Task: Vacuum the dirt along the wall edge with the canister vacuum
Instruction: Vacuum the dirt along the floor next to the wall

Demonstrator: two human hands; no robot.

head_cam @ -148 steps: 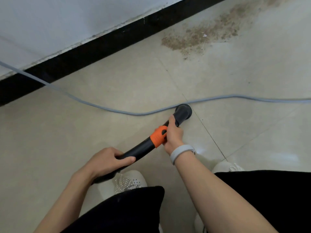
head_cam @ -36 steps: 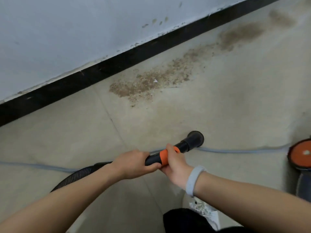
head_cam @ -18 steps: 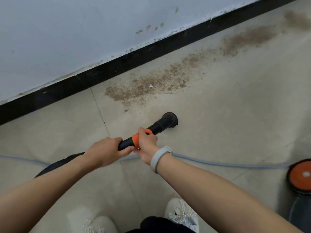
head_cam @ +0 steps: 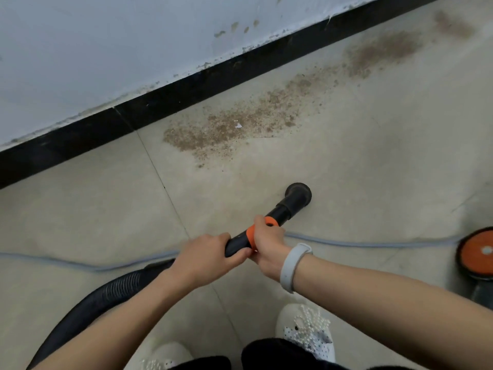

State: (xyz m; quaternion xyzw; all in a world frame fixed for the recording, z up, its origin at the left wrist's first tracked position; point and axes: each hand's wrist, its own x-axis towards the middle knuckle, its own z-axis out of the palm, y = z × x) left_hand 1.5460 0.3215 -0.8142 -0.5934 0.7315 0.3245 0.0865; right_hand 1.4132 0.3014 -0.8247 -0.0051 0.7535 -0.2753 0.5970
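A band of brown dirt (head_cam: 240, 126) lies on the beige tile floor along the black baseboard (head_cam: 186, 89), stretching toward the upper right. Both hands hold the black vacuum wand (head_cam: 282, 209). My left hand (head_cam: 205, 256) grips its rear end where the ribbed hose (head_cam: 106, 295) joins. My right hand (head_cam: 266, 243) grips the orange collar (head_cam: 250, 237). The round nozzle (head_cam: 298, 194) points at the floor, a short way in front of the dirt and apart from it.
A grey power cord (head_cam: 373, 244) runs across the floor under my arms. The canister vacuum's orange wheel (head_cam: 477, 252) shows at the right edge. My white beaded shoes (head_cam: 306, 327) stand at the bottom. A small white scrap (head_cam: 238, 126) sits in the dirt.
Over the last second I have stepped toward the wall, and the nozzle has crossed the power cord, which now lies behind it. In the last half second the nozzle hardly moved.
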